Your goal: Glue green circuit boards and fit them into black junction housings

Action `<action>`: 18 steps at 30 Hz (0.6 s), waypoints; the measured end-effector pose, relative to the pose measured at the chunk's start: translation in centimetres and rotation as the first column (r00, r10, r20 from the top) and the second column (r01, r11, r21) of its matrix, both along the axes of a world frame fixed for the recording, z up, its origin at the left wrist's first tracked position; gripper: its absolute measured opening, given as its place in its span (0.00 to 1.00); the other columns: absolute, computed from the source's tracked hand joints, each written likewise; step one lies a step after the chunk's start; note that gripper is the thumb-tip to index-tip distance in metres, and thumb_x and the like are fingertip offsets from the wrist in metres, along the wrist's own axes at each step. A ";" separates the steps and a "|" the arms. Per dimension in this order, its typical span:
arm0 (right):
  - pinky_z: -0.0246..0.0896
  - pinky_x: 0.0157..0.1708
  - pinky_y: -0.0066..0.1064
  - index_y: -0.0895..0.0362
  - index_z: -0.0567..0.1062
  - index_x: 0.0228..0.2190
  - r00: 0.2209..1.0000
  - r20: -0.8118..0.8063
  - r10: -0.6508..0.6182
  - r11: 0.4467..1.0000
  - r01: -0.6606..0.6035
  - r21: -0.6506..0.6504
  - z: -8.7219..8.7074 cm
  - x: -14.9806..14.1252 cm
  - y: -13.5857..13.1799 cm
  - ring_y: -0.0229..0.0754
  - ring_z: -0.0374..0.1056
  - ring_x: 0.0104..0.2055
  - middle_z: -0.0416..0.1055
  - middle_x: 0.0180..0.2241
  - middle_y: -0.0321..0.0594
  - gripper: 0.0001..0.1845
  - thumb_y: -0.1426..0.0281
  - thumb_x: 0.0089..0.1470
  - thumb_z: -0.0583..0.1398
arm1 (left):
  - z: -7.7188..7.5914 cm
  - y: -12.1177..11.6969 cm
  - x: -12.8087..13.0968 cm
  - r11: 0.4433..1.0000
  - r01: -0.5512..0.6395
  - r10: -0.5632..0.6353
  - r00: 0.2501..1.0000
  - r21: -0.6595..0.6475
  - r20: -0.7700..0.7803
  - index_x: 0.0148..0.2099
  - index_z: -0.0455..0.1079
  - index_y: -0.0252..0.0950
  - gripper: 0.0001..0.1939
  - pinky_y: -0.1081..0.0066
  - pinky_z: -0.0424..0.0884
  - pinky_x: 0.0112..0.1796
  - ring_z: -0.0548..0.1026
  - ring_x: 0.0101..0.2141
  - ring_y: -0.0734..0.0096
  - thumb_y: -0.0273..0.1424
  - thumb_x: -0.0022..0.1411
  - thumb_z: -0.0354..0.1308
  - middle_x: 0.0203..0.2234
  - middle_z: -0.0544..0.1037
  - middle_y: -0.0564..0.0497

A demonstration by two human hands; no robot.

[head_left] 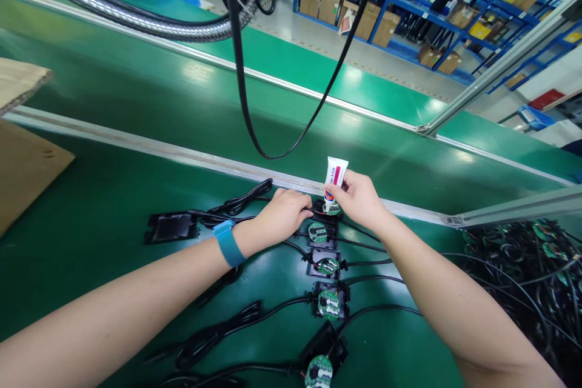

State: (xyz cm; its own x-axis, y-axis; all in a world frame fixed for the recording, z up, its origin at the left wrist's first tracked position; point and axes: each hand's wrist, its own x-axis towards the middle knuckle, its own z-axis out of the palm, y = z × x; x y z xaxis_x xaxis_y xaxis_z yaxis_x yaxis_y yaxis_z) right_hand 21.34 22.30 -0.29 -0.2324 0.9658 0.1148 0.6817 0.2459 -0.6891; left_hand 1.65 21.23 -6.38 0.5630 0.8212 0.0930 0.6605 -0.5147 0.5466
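My right hand (359, 197) is closed round a small white tube (335, 174) with red print, held nozzle down over the farthest black housing (328, 209). My left hand (284, 213), with a blue wristband (228, 244), has its fingers curled down on the left side of that same housing and its black cable. A column of several black housings with round green circuit boards (328, 303) runs toward me on the green work surface (100, 218), each with a black cable leading off.
An empty black housing (169, 227) lies to the left. Cardboard boxes (22, 157) sit at the far left. A bin of tangled cables and green boards (522, 273) is at the right. A black cable loop (273, 154) and a metal hose (113, 9) hang above the conveyor belt.
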 end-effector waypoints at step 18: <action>0.56 0.30 0.29 0.56 0.73 0.27 0.999 0.041 -0.010 0.999 0.008 0.044 0.2 0.7 0.4 0.39 0.66 0.27 0.73 0.25 0.36 0.08 0.66 0.55 0.60 | 0.4 -0.1 0.1 1.000 -0.003 0.003 1.000 -0.012 -0.020 0.39 0.73 0.36 0.04 0.57 0.66 0.46 0.76 0.41 0.57 0.30 0.65 0.59 0.35 0.80 0.47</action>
State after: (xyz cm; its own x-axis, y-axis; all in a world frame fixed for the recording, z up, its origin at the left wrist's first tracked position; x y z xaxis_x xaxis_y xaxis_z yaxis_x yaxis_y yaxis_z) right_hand 22.08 22.69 -0.10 -0.2293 0.9620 0.1481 0.7112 0.2695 -0.6493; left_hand 1.76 21.14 -5.96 0.5619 0.8241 0.0717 0.6732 -0.5059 0.5393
